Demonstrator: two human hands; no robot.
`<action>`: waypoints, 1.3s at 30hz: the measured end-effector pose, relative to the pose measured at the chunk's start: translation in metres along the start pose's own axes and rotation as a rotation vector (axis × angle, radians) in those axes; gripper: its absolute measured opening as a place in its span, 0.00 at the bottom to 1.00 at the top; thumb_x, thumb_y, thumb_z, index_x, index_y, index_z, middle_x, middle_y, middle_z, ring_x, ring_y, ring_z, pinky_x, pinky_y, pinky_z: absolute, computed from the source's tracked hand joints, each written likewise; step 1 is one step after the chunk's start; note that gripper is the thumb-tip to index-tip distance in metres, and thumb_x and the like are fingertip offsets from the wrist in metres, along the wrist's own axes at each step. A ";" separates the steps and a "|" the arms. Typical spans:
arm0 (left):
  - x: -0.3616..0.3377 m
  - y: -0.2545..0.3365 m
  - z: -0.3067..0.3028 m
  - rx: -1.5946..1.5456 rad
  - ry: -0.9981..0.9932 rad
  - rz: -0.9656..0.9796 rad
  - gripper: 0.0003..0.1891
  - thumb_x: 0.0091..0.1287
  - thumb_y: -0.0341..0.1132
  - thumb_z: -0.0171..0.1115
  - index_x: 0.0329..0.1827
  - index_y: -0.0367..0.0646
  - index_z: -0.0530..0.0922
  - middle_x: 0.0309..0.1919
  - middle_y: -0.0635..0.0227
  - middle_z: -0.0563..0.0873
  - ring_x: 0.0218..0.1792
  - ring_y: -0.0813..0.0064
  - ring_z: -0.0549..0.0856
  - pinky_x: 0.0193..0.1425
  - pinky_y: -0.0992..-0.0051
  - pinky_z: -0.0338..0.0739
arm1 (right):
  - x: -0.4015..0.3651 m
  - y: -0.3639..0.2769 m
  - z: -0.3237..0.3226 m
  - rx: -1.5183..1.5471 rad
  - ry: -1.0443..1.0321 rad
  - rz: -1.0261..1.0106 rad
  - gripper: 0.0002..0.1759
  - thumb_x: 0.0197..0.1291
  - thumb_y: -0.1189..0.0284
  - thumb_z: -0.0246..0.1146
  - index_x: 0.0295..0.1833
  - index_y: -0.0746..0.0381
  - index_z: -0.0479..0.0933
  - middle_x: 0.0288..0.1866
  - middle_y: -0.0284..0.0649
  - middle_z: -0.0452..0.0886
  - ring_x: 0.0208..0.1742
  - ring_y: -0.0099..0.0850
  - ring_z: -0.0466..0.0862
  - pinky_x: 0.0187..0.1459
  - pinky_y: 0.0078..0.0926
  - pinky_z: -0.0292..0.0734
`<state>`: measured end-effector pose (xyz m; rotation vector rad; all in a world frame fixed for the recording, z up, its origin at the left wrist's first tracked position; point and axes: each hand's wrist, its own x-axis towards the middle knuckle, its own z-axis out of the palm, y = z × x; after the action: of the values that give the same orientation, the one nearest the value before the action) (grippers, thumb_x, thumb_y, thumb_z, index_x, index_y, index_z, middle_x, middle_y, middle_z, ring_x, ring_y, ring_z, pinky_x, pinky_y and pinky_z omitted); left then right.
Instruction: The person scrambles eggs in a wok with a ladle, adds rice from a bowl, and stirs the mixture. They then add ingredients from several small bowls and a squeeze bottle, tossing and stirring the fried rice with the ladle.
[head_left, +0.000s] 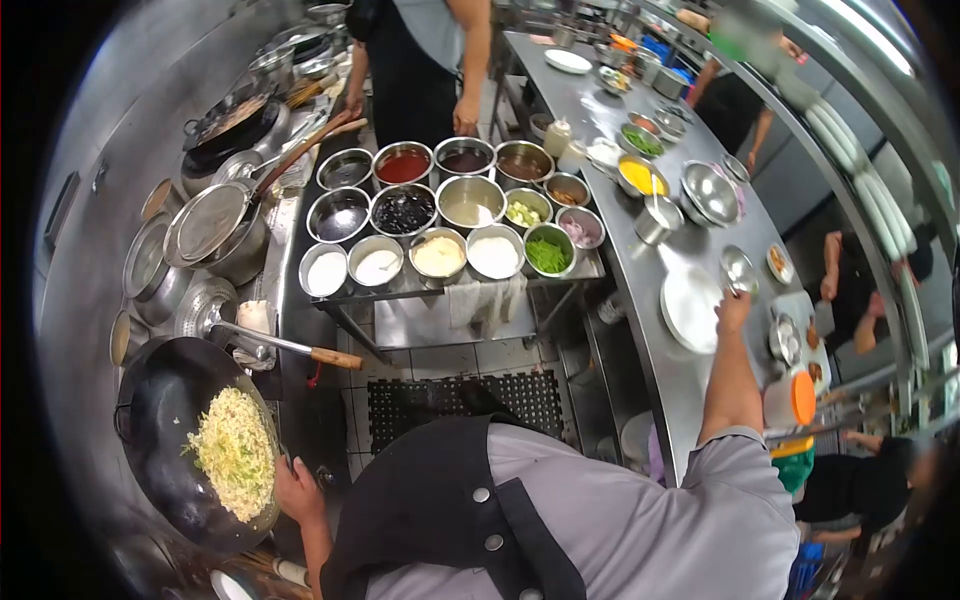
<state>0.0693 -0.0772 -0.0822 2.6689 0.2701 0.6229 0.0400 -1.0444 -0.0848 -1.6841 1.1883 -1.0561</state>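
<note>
My left hand is closed at the near right edge of a black wok, which tilts toward me. Fried rice with bits of green lies heaped in it. On the right, my right arm stretches over the steel counter, and my right hand grips the rim of a small metal bowl. What the bowl holds is hard to make out. A large white plate lies just left of that hand. Beside the wok rests a ladle with a wooden handle.
A steel cart with several pots of sauces, white powders and chopped greens stands ahead. Behind it is a co-worker. Strainers and pots line the left side. An orange-lidded tub stands near my right arm. Other people work beyond the counter.
</note>
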 end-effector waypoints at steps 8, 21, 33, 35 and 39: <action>0.004 0.011 0.013 0.069 0.079 -0.136 0.15 0.76 0.40 0.62 0.46 0.34 0.84 0.33 0.44 0.85 0.36 0.41 0.84 0.41 0.50 0.74 | 0.015 -0.089 0.170 0.329 -0.266 -0.136 0.24 0.70 0.72 0.66 0.69 0.62 0.72 0.50 0.43 0.84 0.40 0.29 0.85 0.34 0.23 0.83; 0.020 0.048 0.020 0.357 0.281 -0.205 0.13 0.69 0.38 0.69 0.32 0.38 0.76 0.28 0.51 0.78 0.36 0.45 0.78 0.44 0.52 0.72 | 0.016 -0.252 0.526 -0.599 -0.694 -0.776 0.55 0.49 0.48 0.81 0.76 0.68 0.67 0.69 0.62 0.79 0.69 0.55 0.81 0.69 0.46 0.75; 0.025 0.058 0.013 0.287 0.329 -0.263 0.11 0.63 0.35 0.72 0.31 0.40 0.79 0.28 0.55 0.81 0.35 0.48 0.80 0.42 0.53 0.73 | 0.015 -0.254 0.542 -0.451 -0.758 -0.558 0.40 0.44 0.58 0.80 0.60 0.70 0.79 0.56 0.57 0.87 0.58 0.53 0.86 0.62 0.45 0.79; 0.025 0.057 0.014 0.280 0.350 -0.244 0.11 0.63 0.35 0.73 0.31 0.40 0.79 0.28 0.56 0.81 0.34 0.48 0.80 0.42 0.53 0.73 | 0.010 -0.255 0.539 -0.483 -0.713 -0.622 0.39 0.44 0.58 0.80 0.59 0.69 0.79 0.56 0.57 0.87 0.58 0.54 0.86 0.62 0.45 0.78; 0.024 0.056 0.013 0.293 0.316 -0.276 0.11 0.63 0.36 0.73 0.31 0.40 0.79 0.28 0.56 0.80 0.34 0.48 0.79 0.42 0.52 0.72 | 0.015 -0.258 0.530 -0.499 -0.574 -0.754 0.36 0.47 0.57 0.78 0.59 0.67 0.79 0.56 0.57 0.87 0.59 0.56 0.85 0.62 0.47 0.78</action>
<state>0.1023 -0.1258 -0.0612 2.7182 0.8612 0.9763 0.6128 -0.9225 -0.0169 -2.7102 0.4405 -0.5958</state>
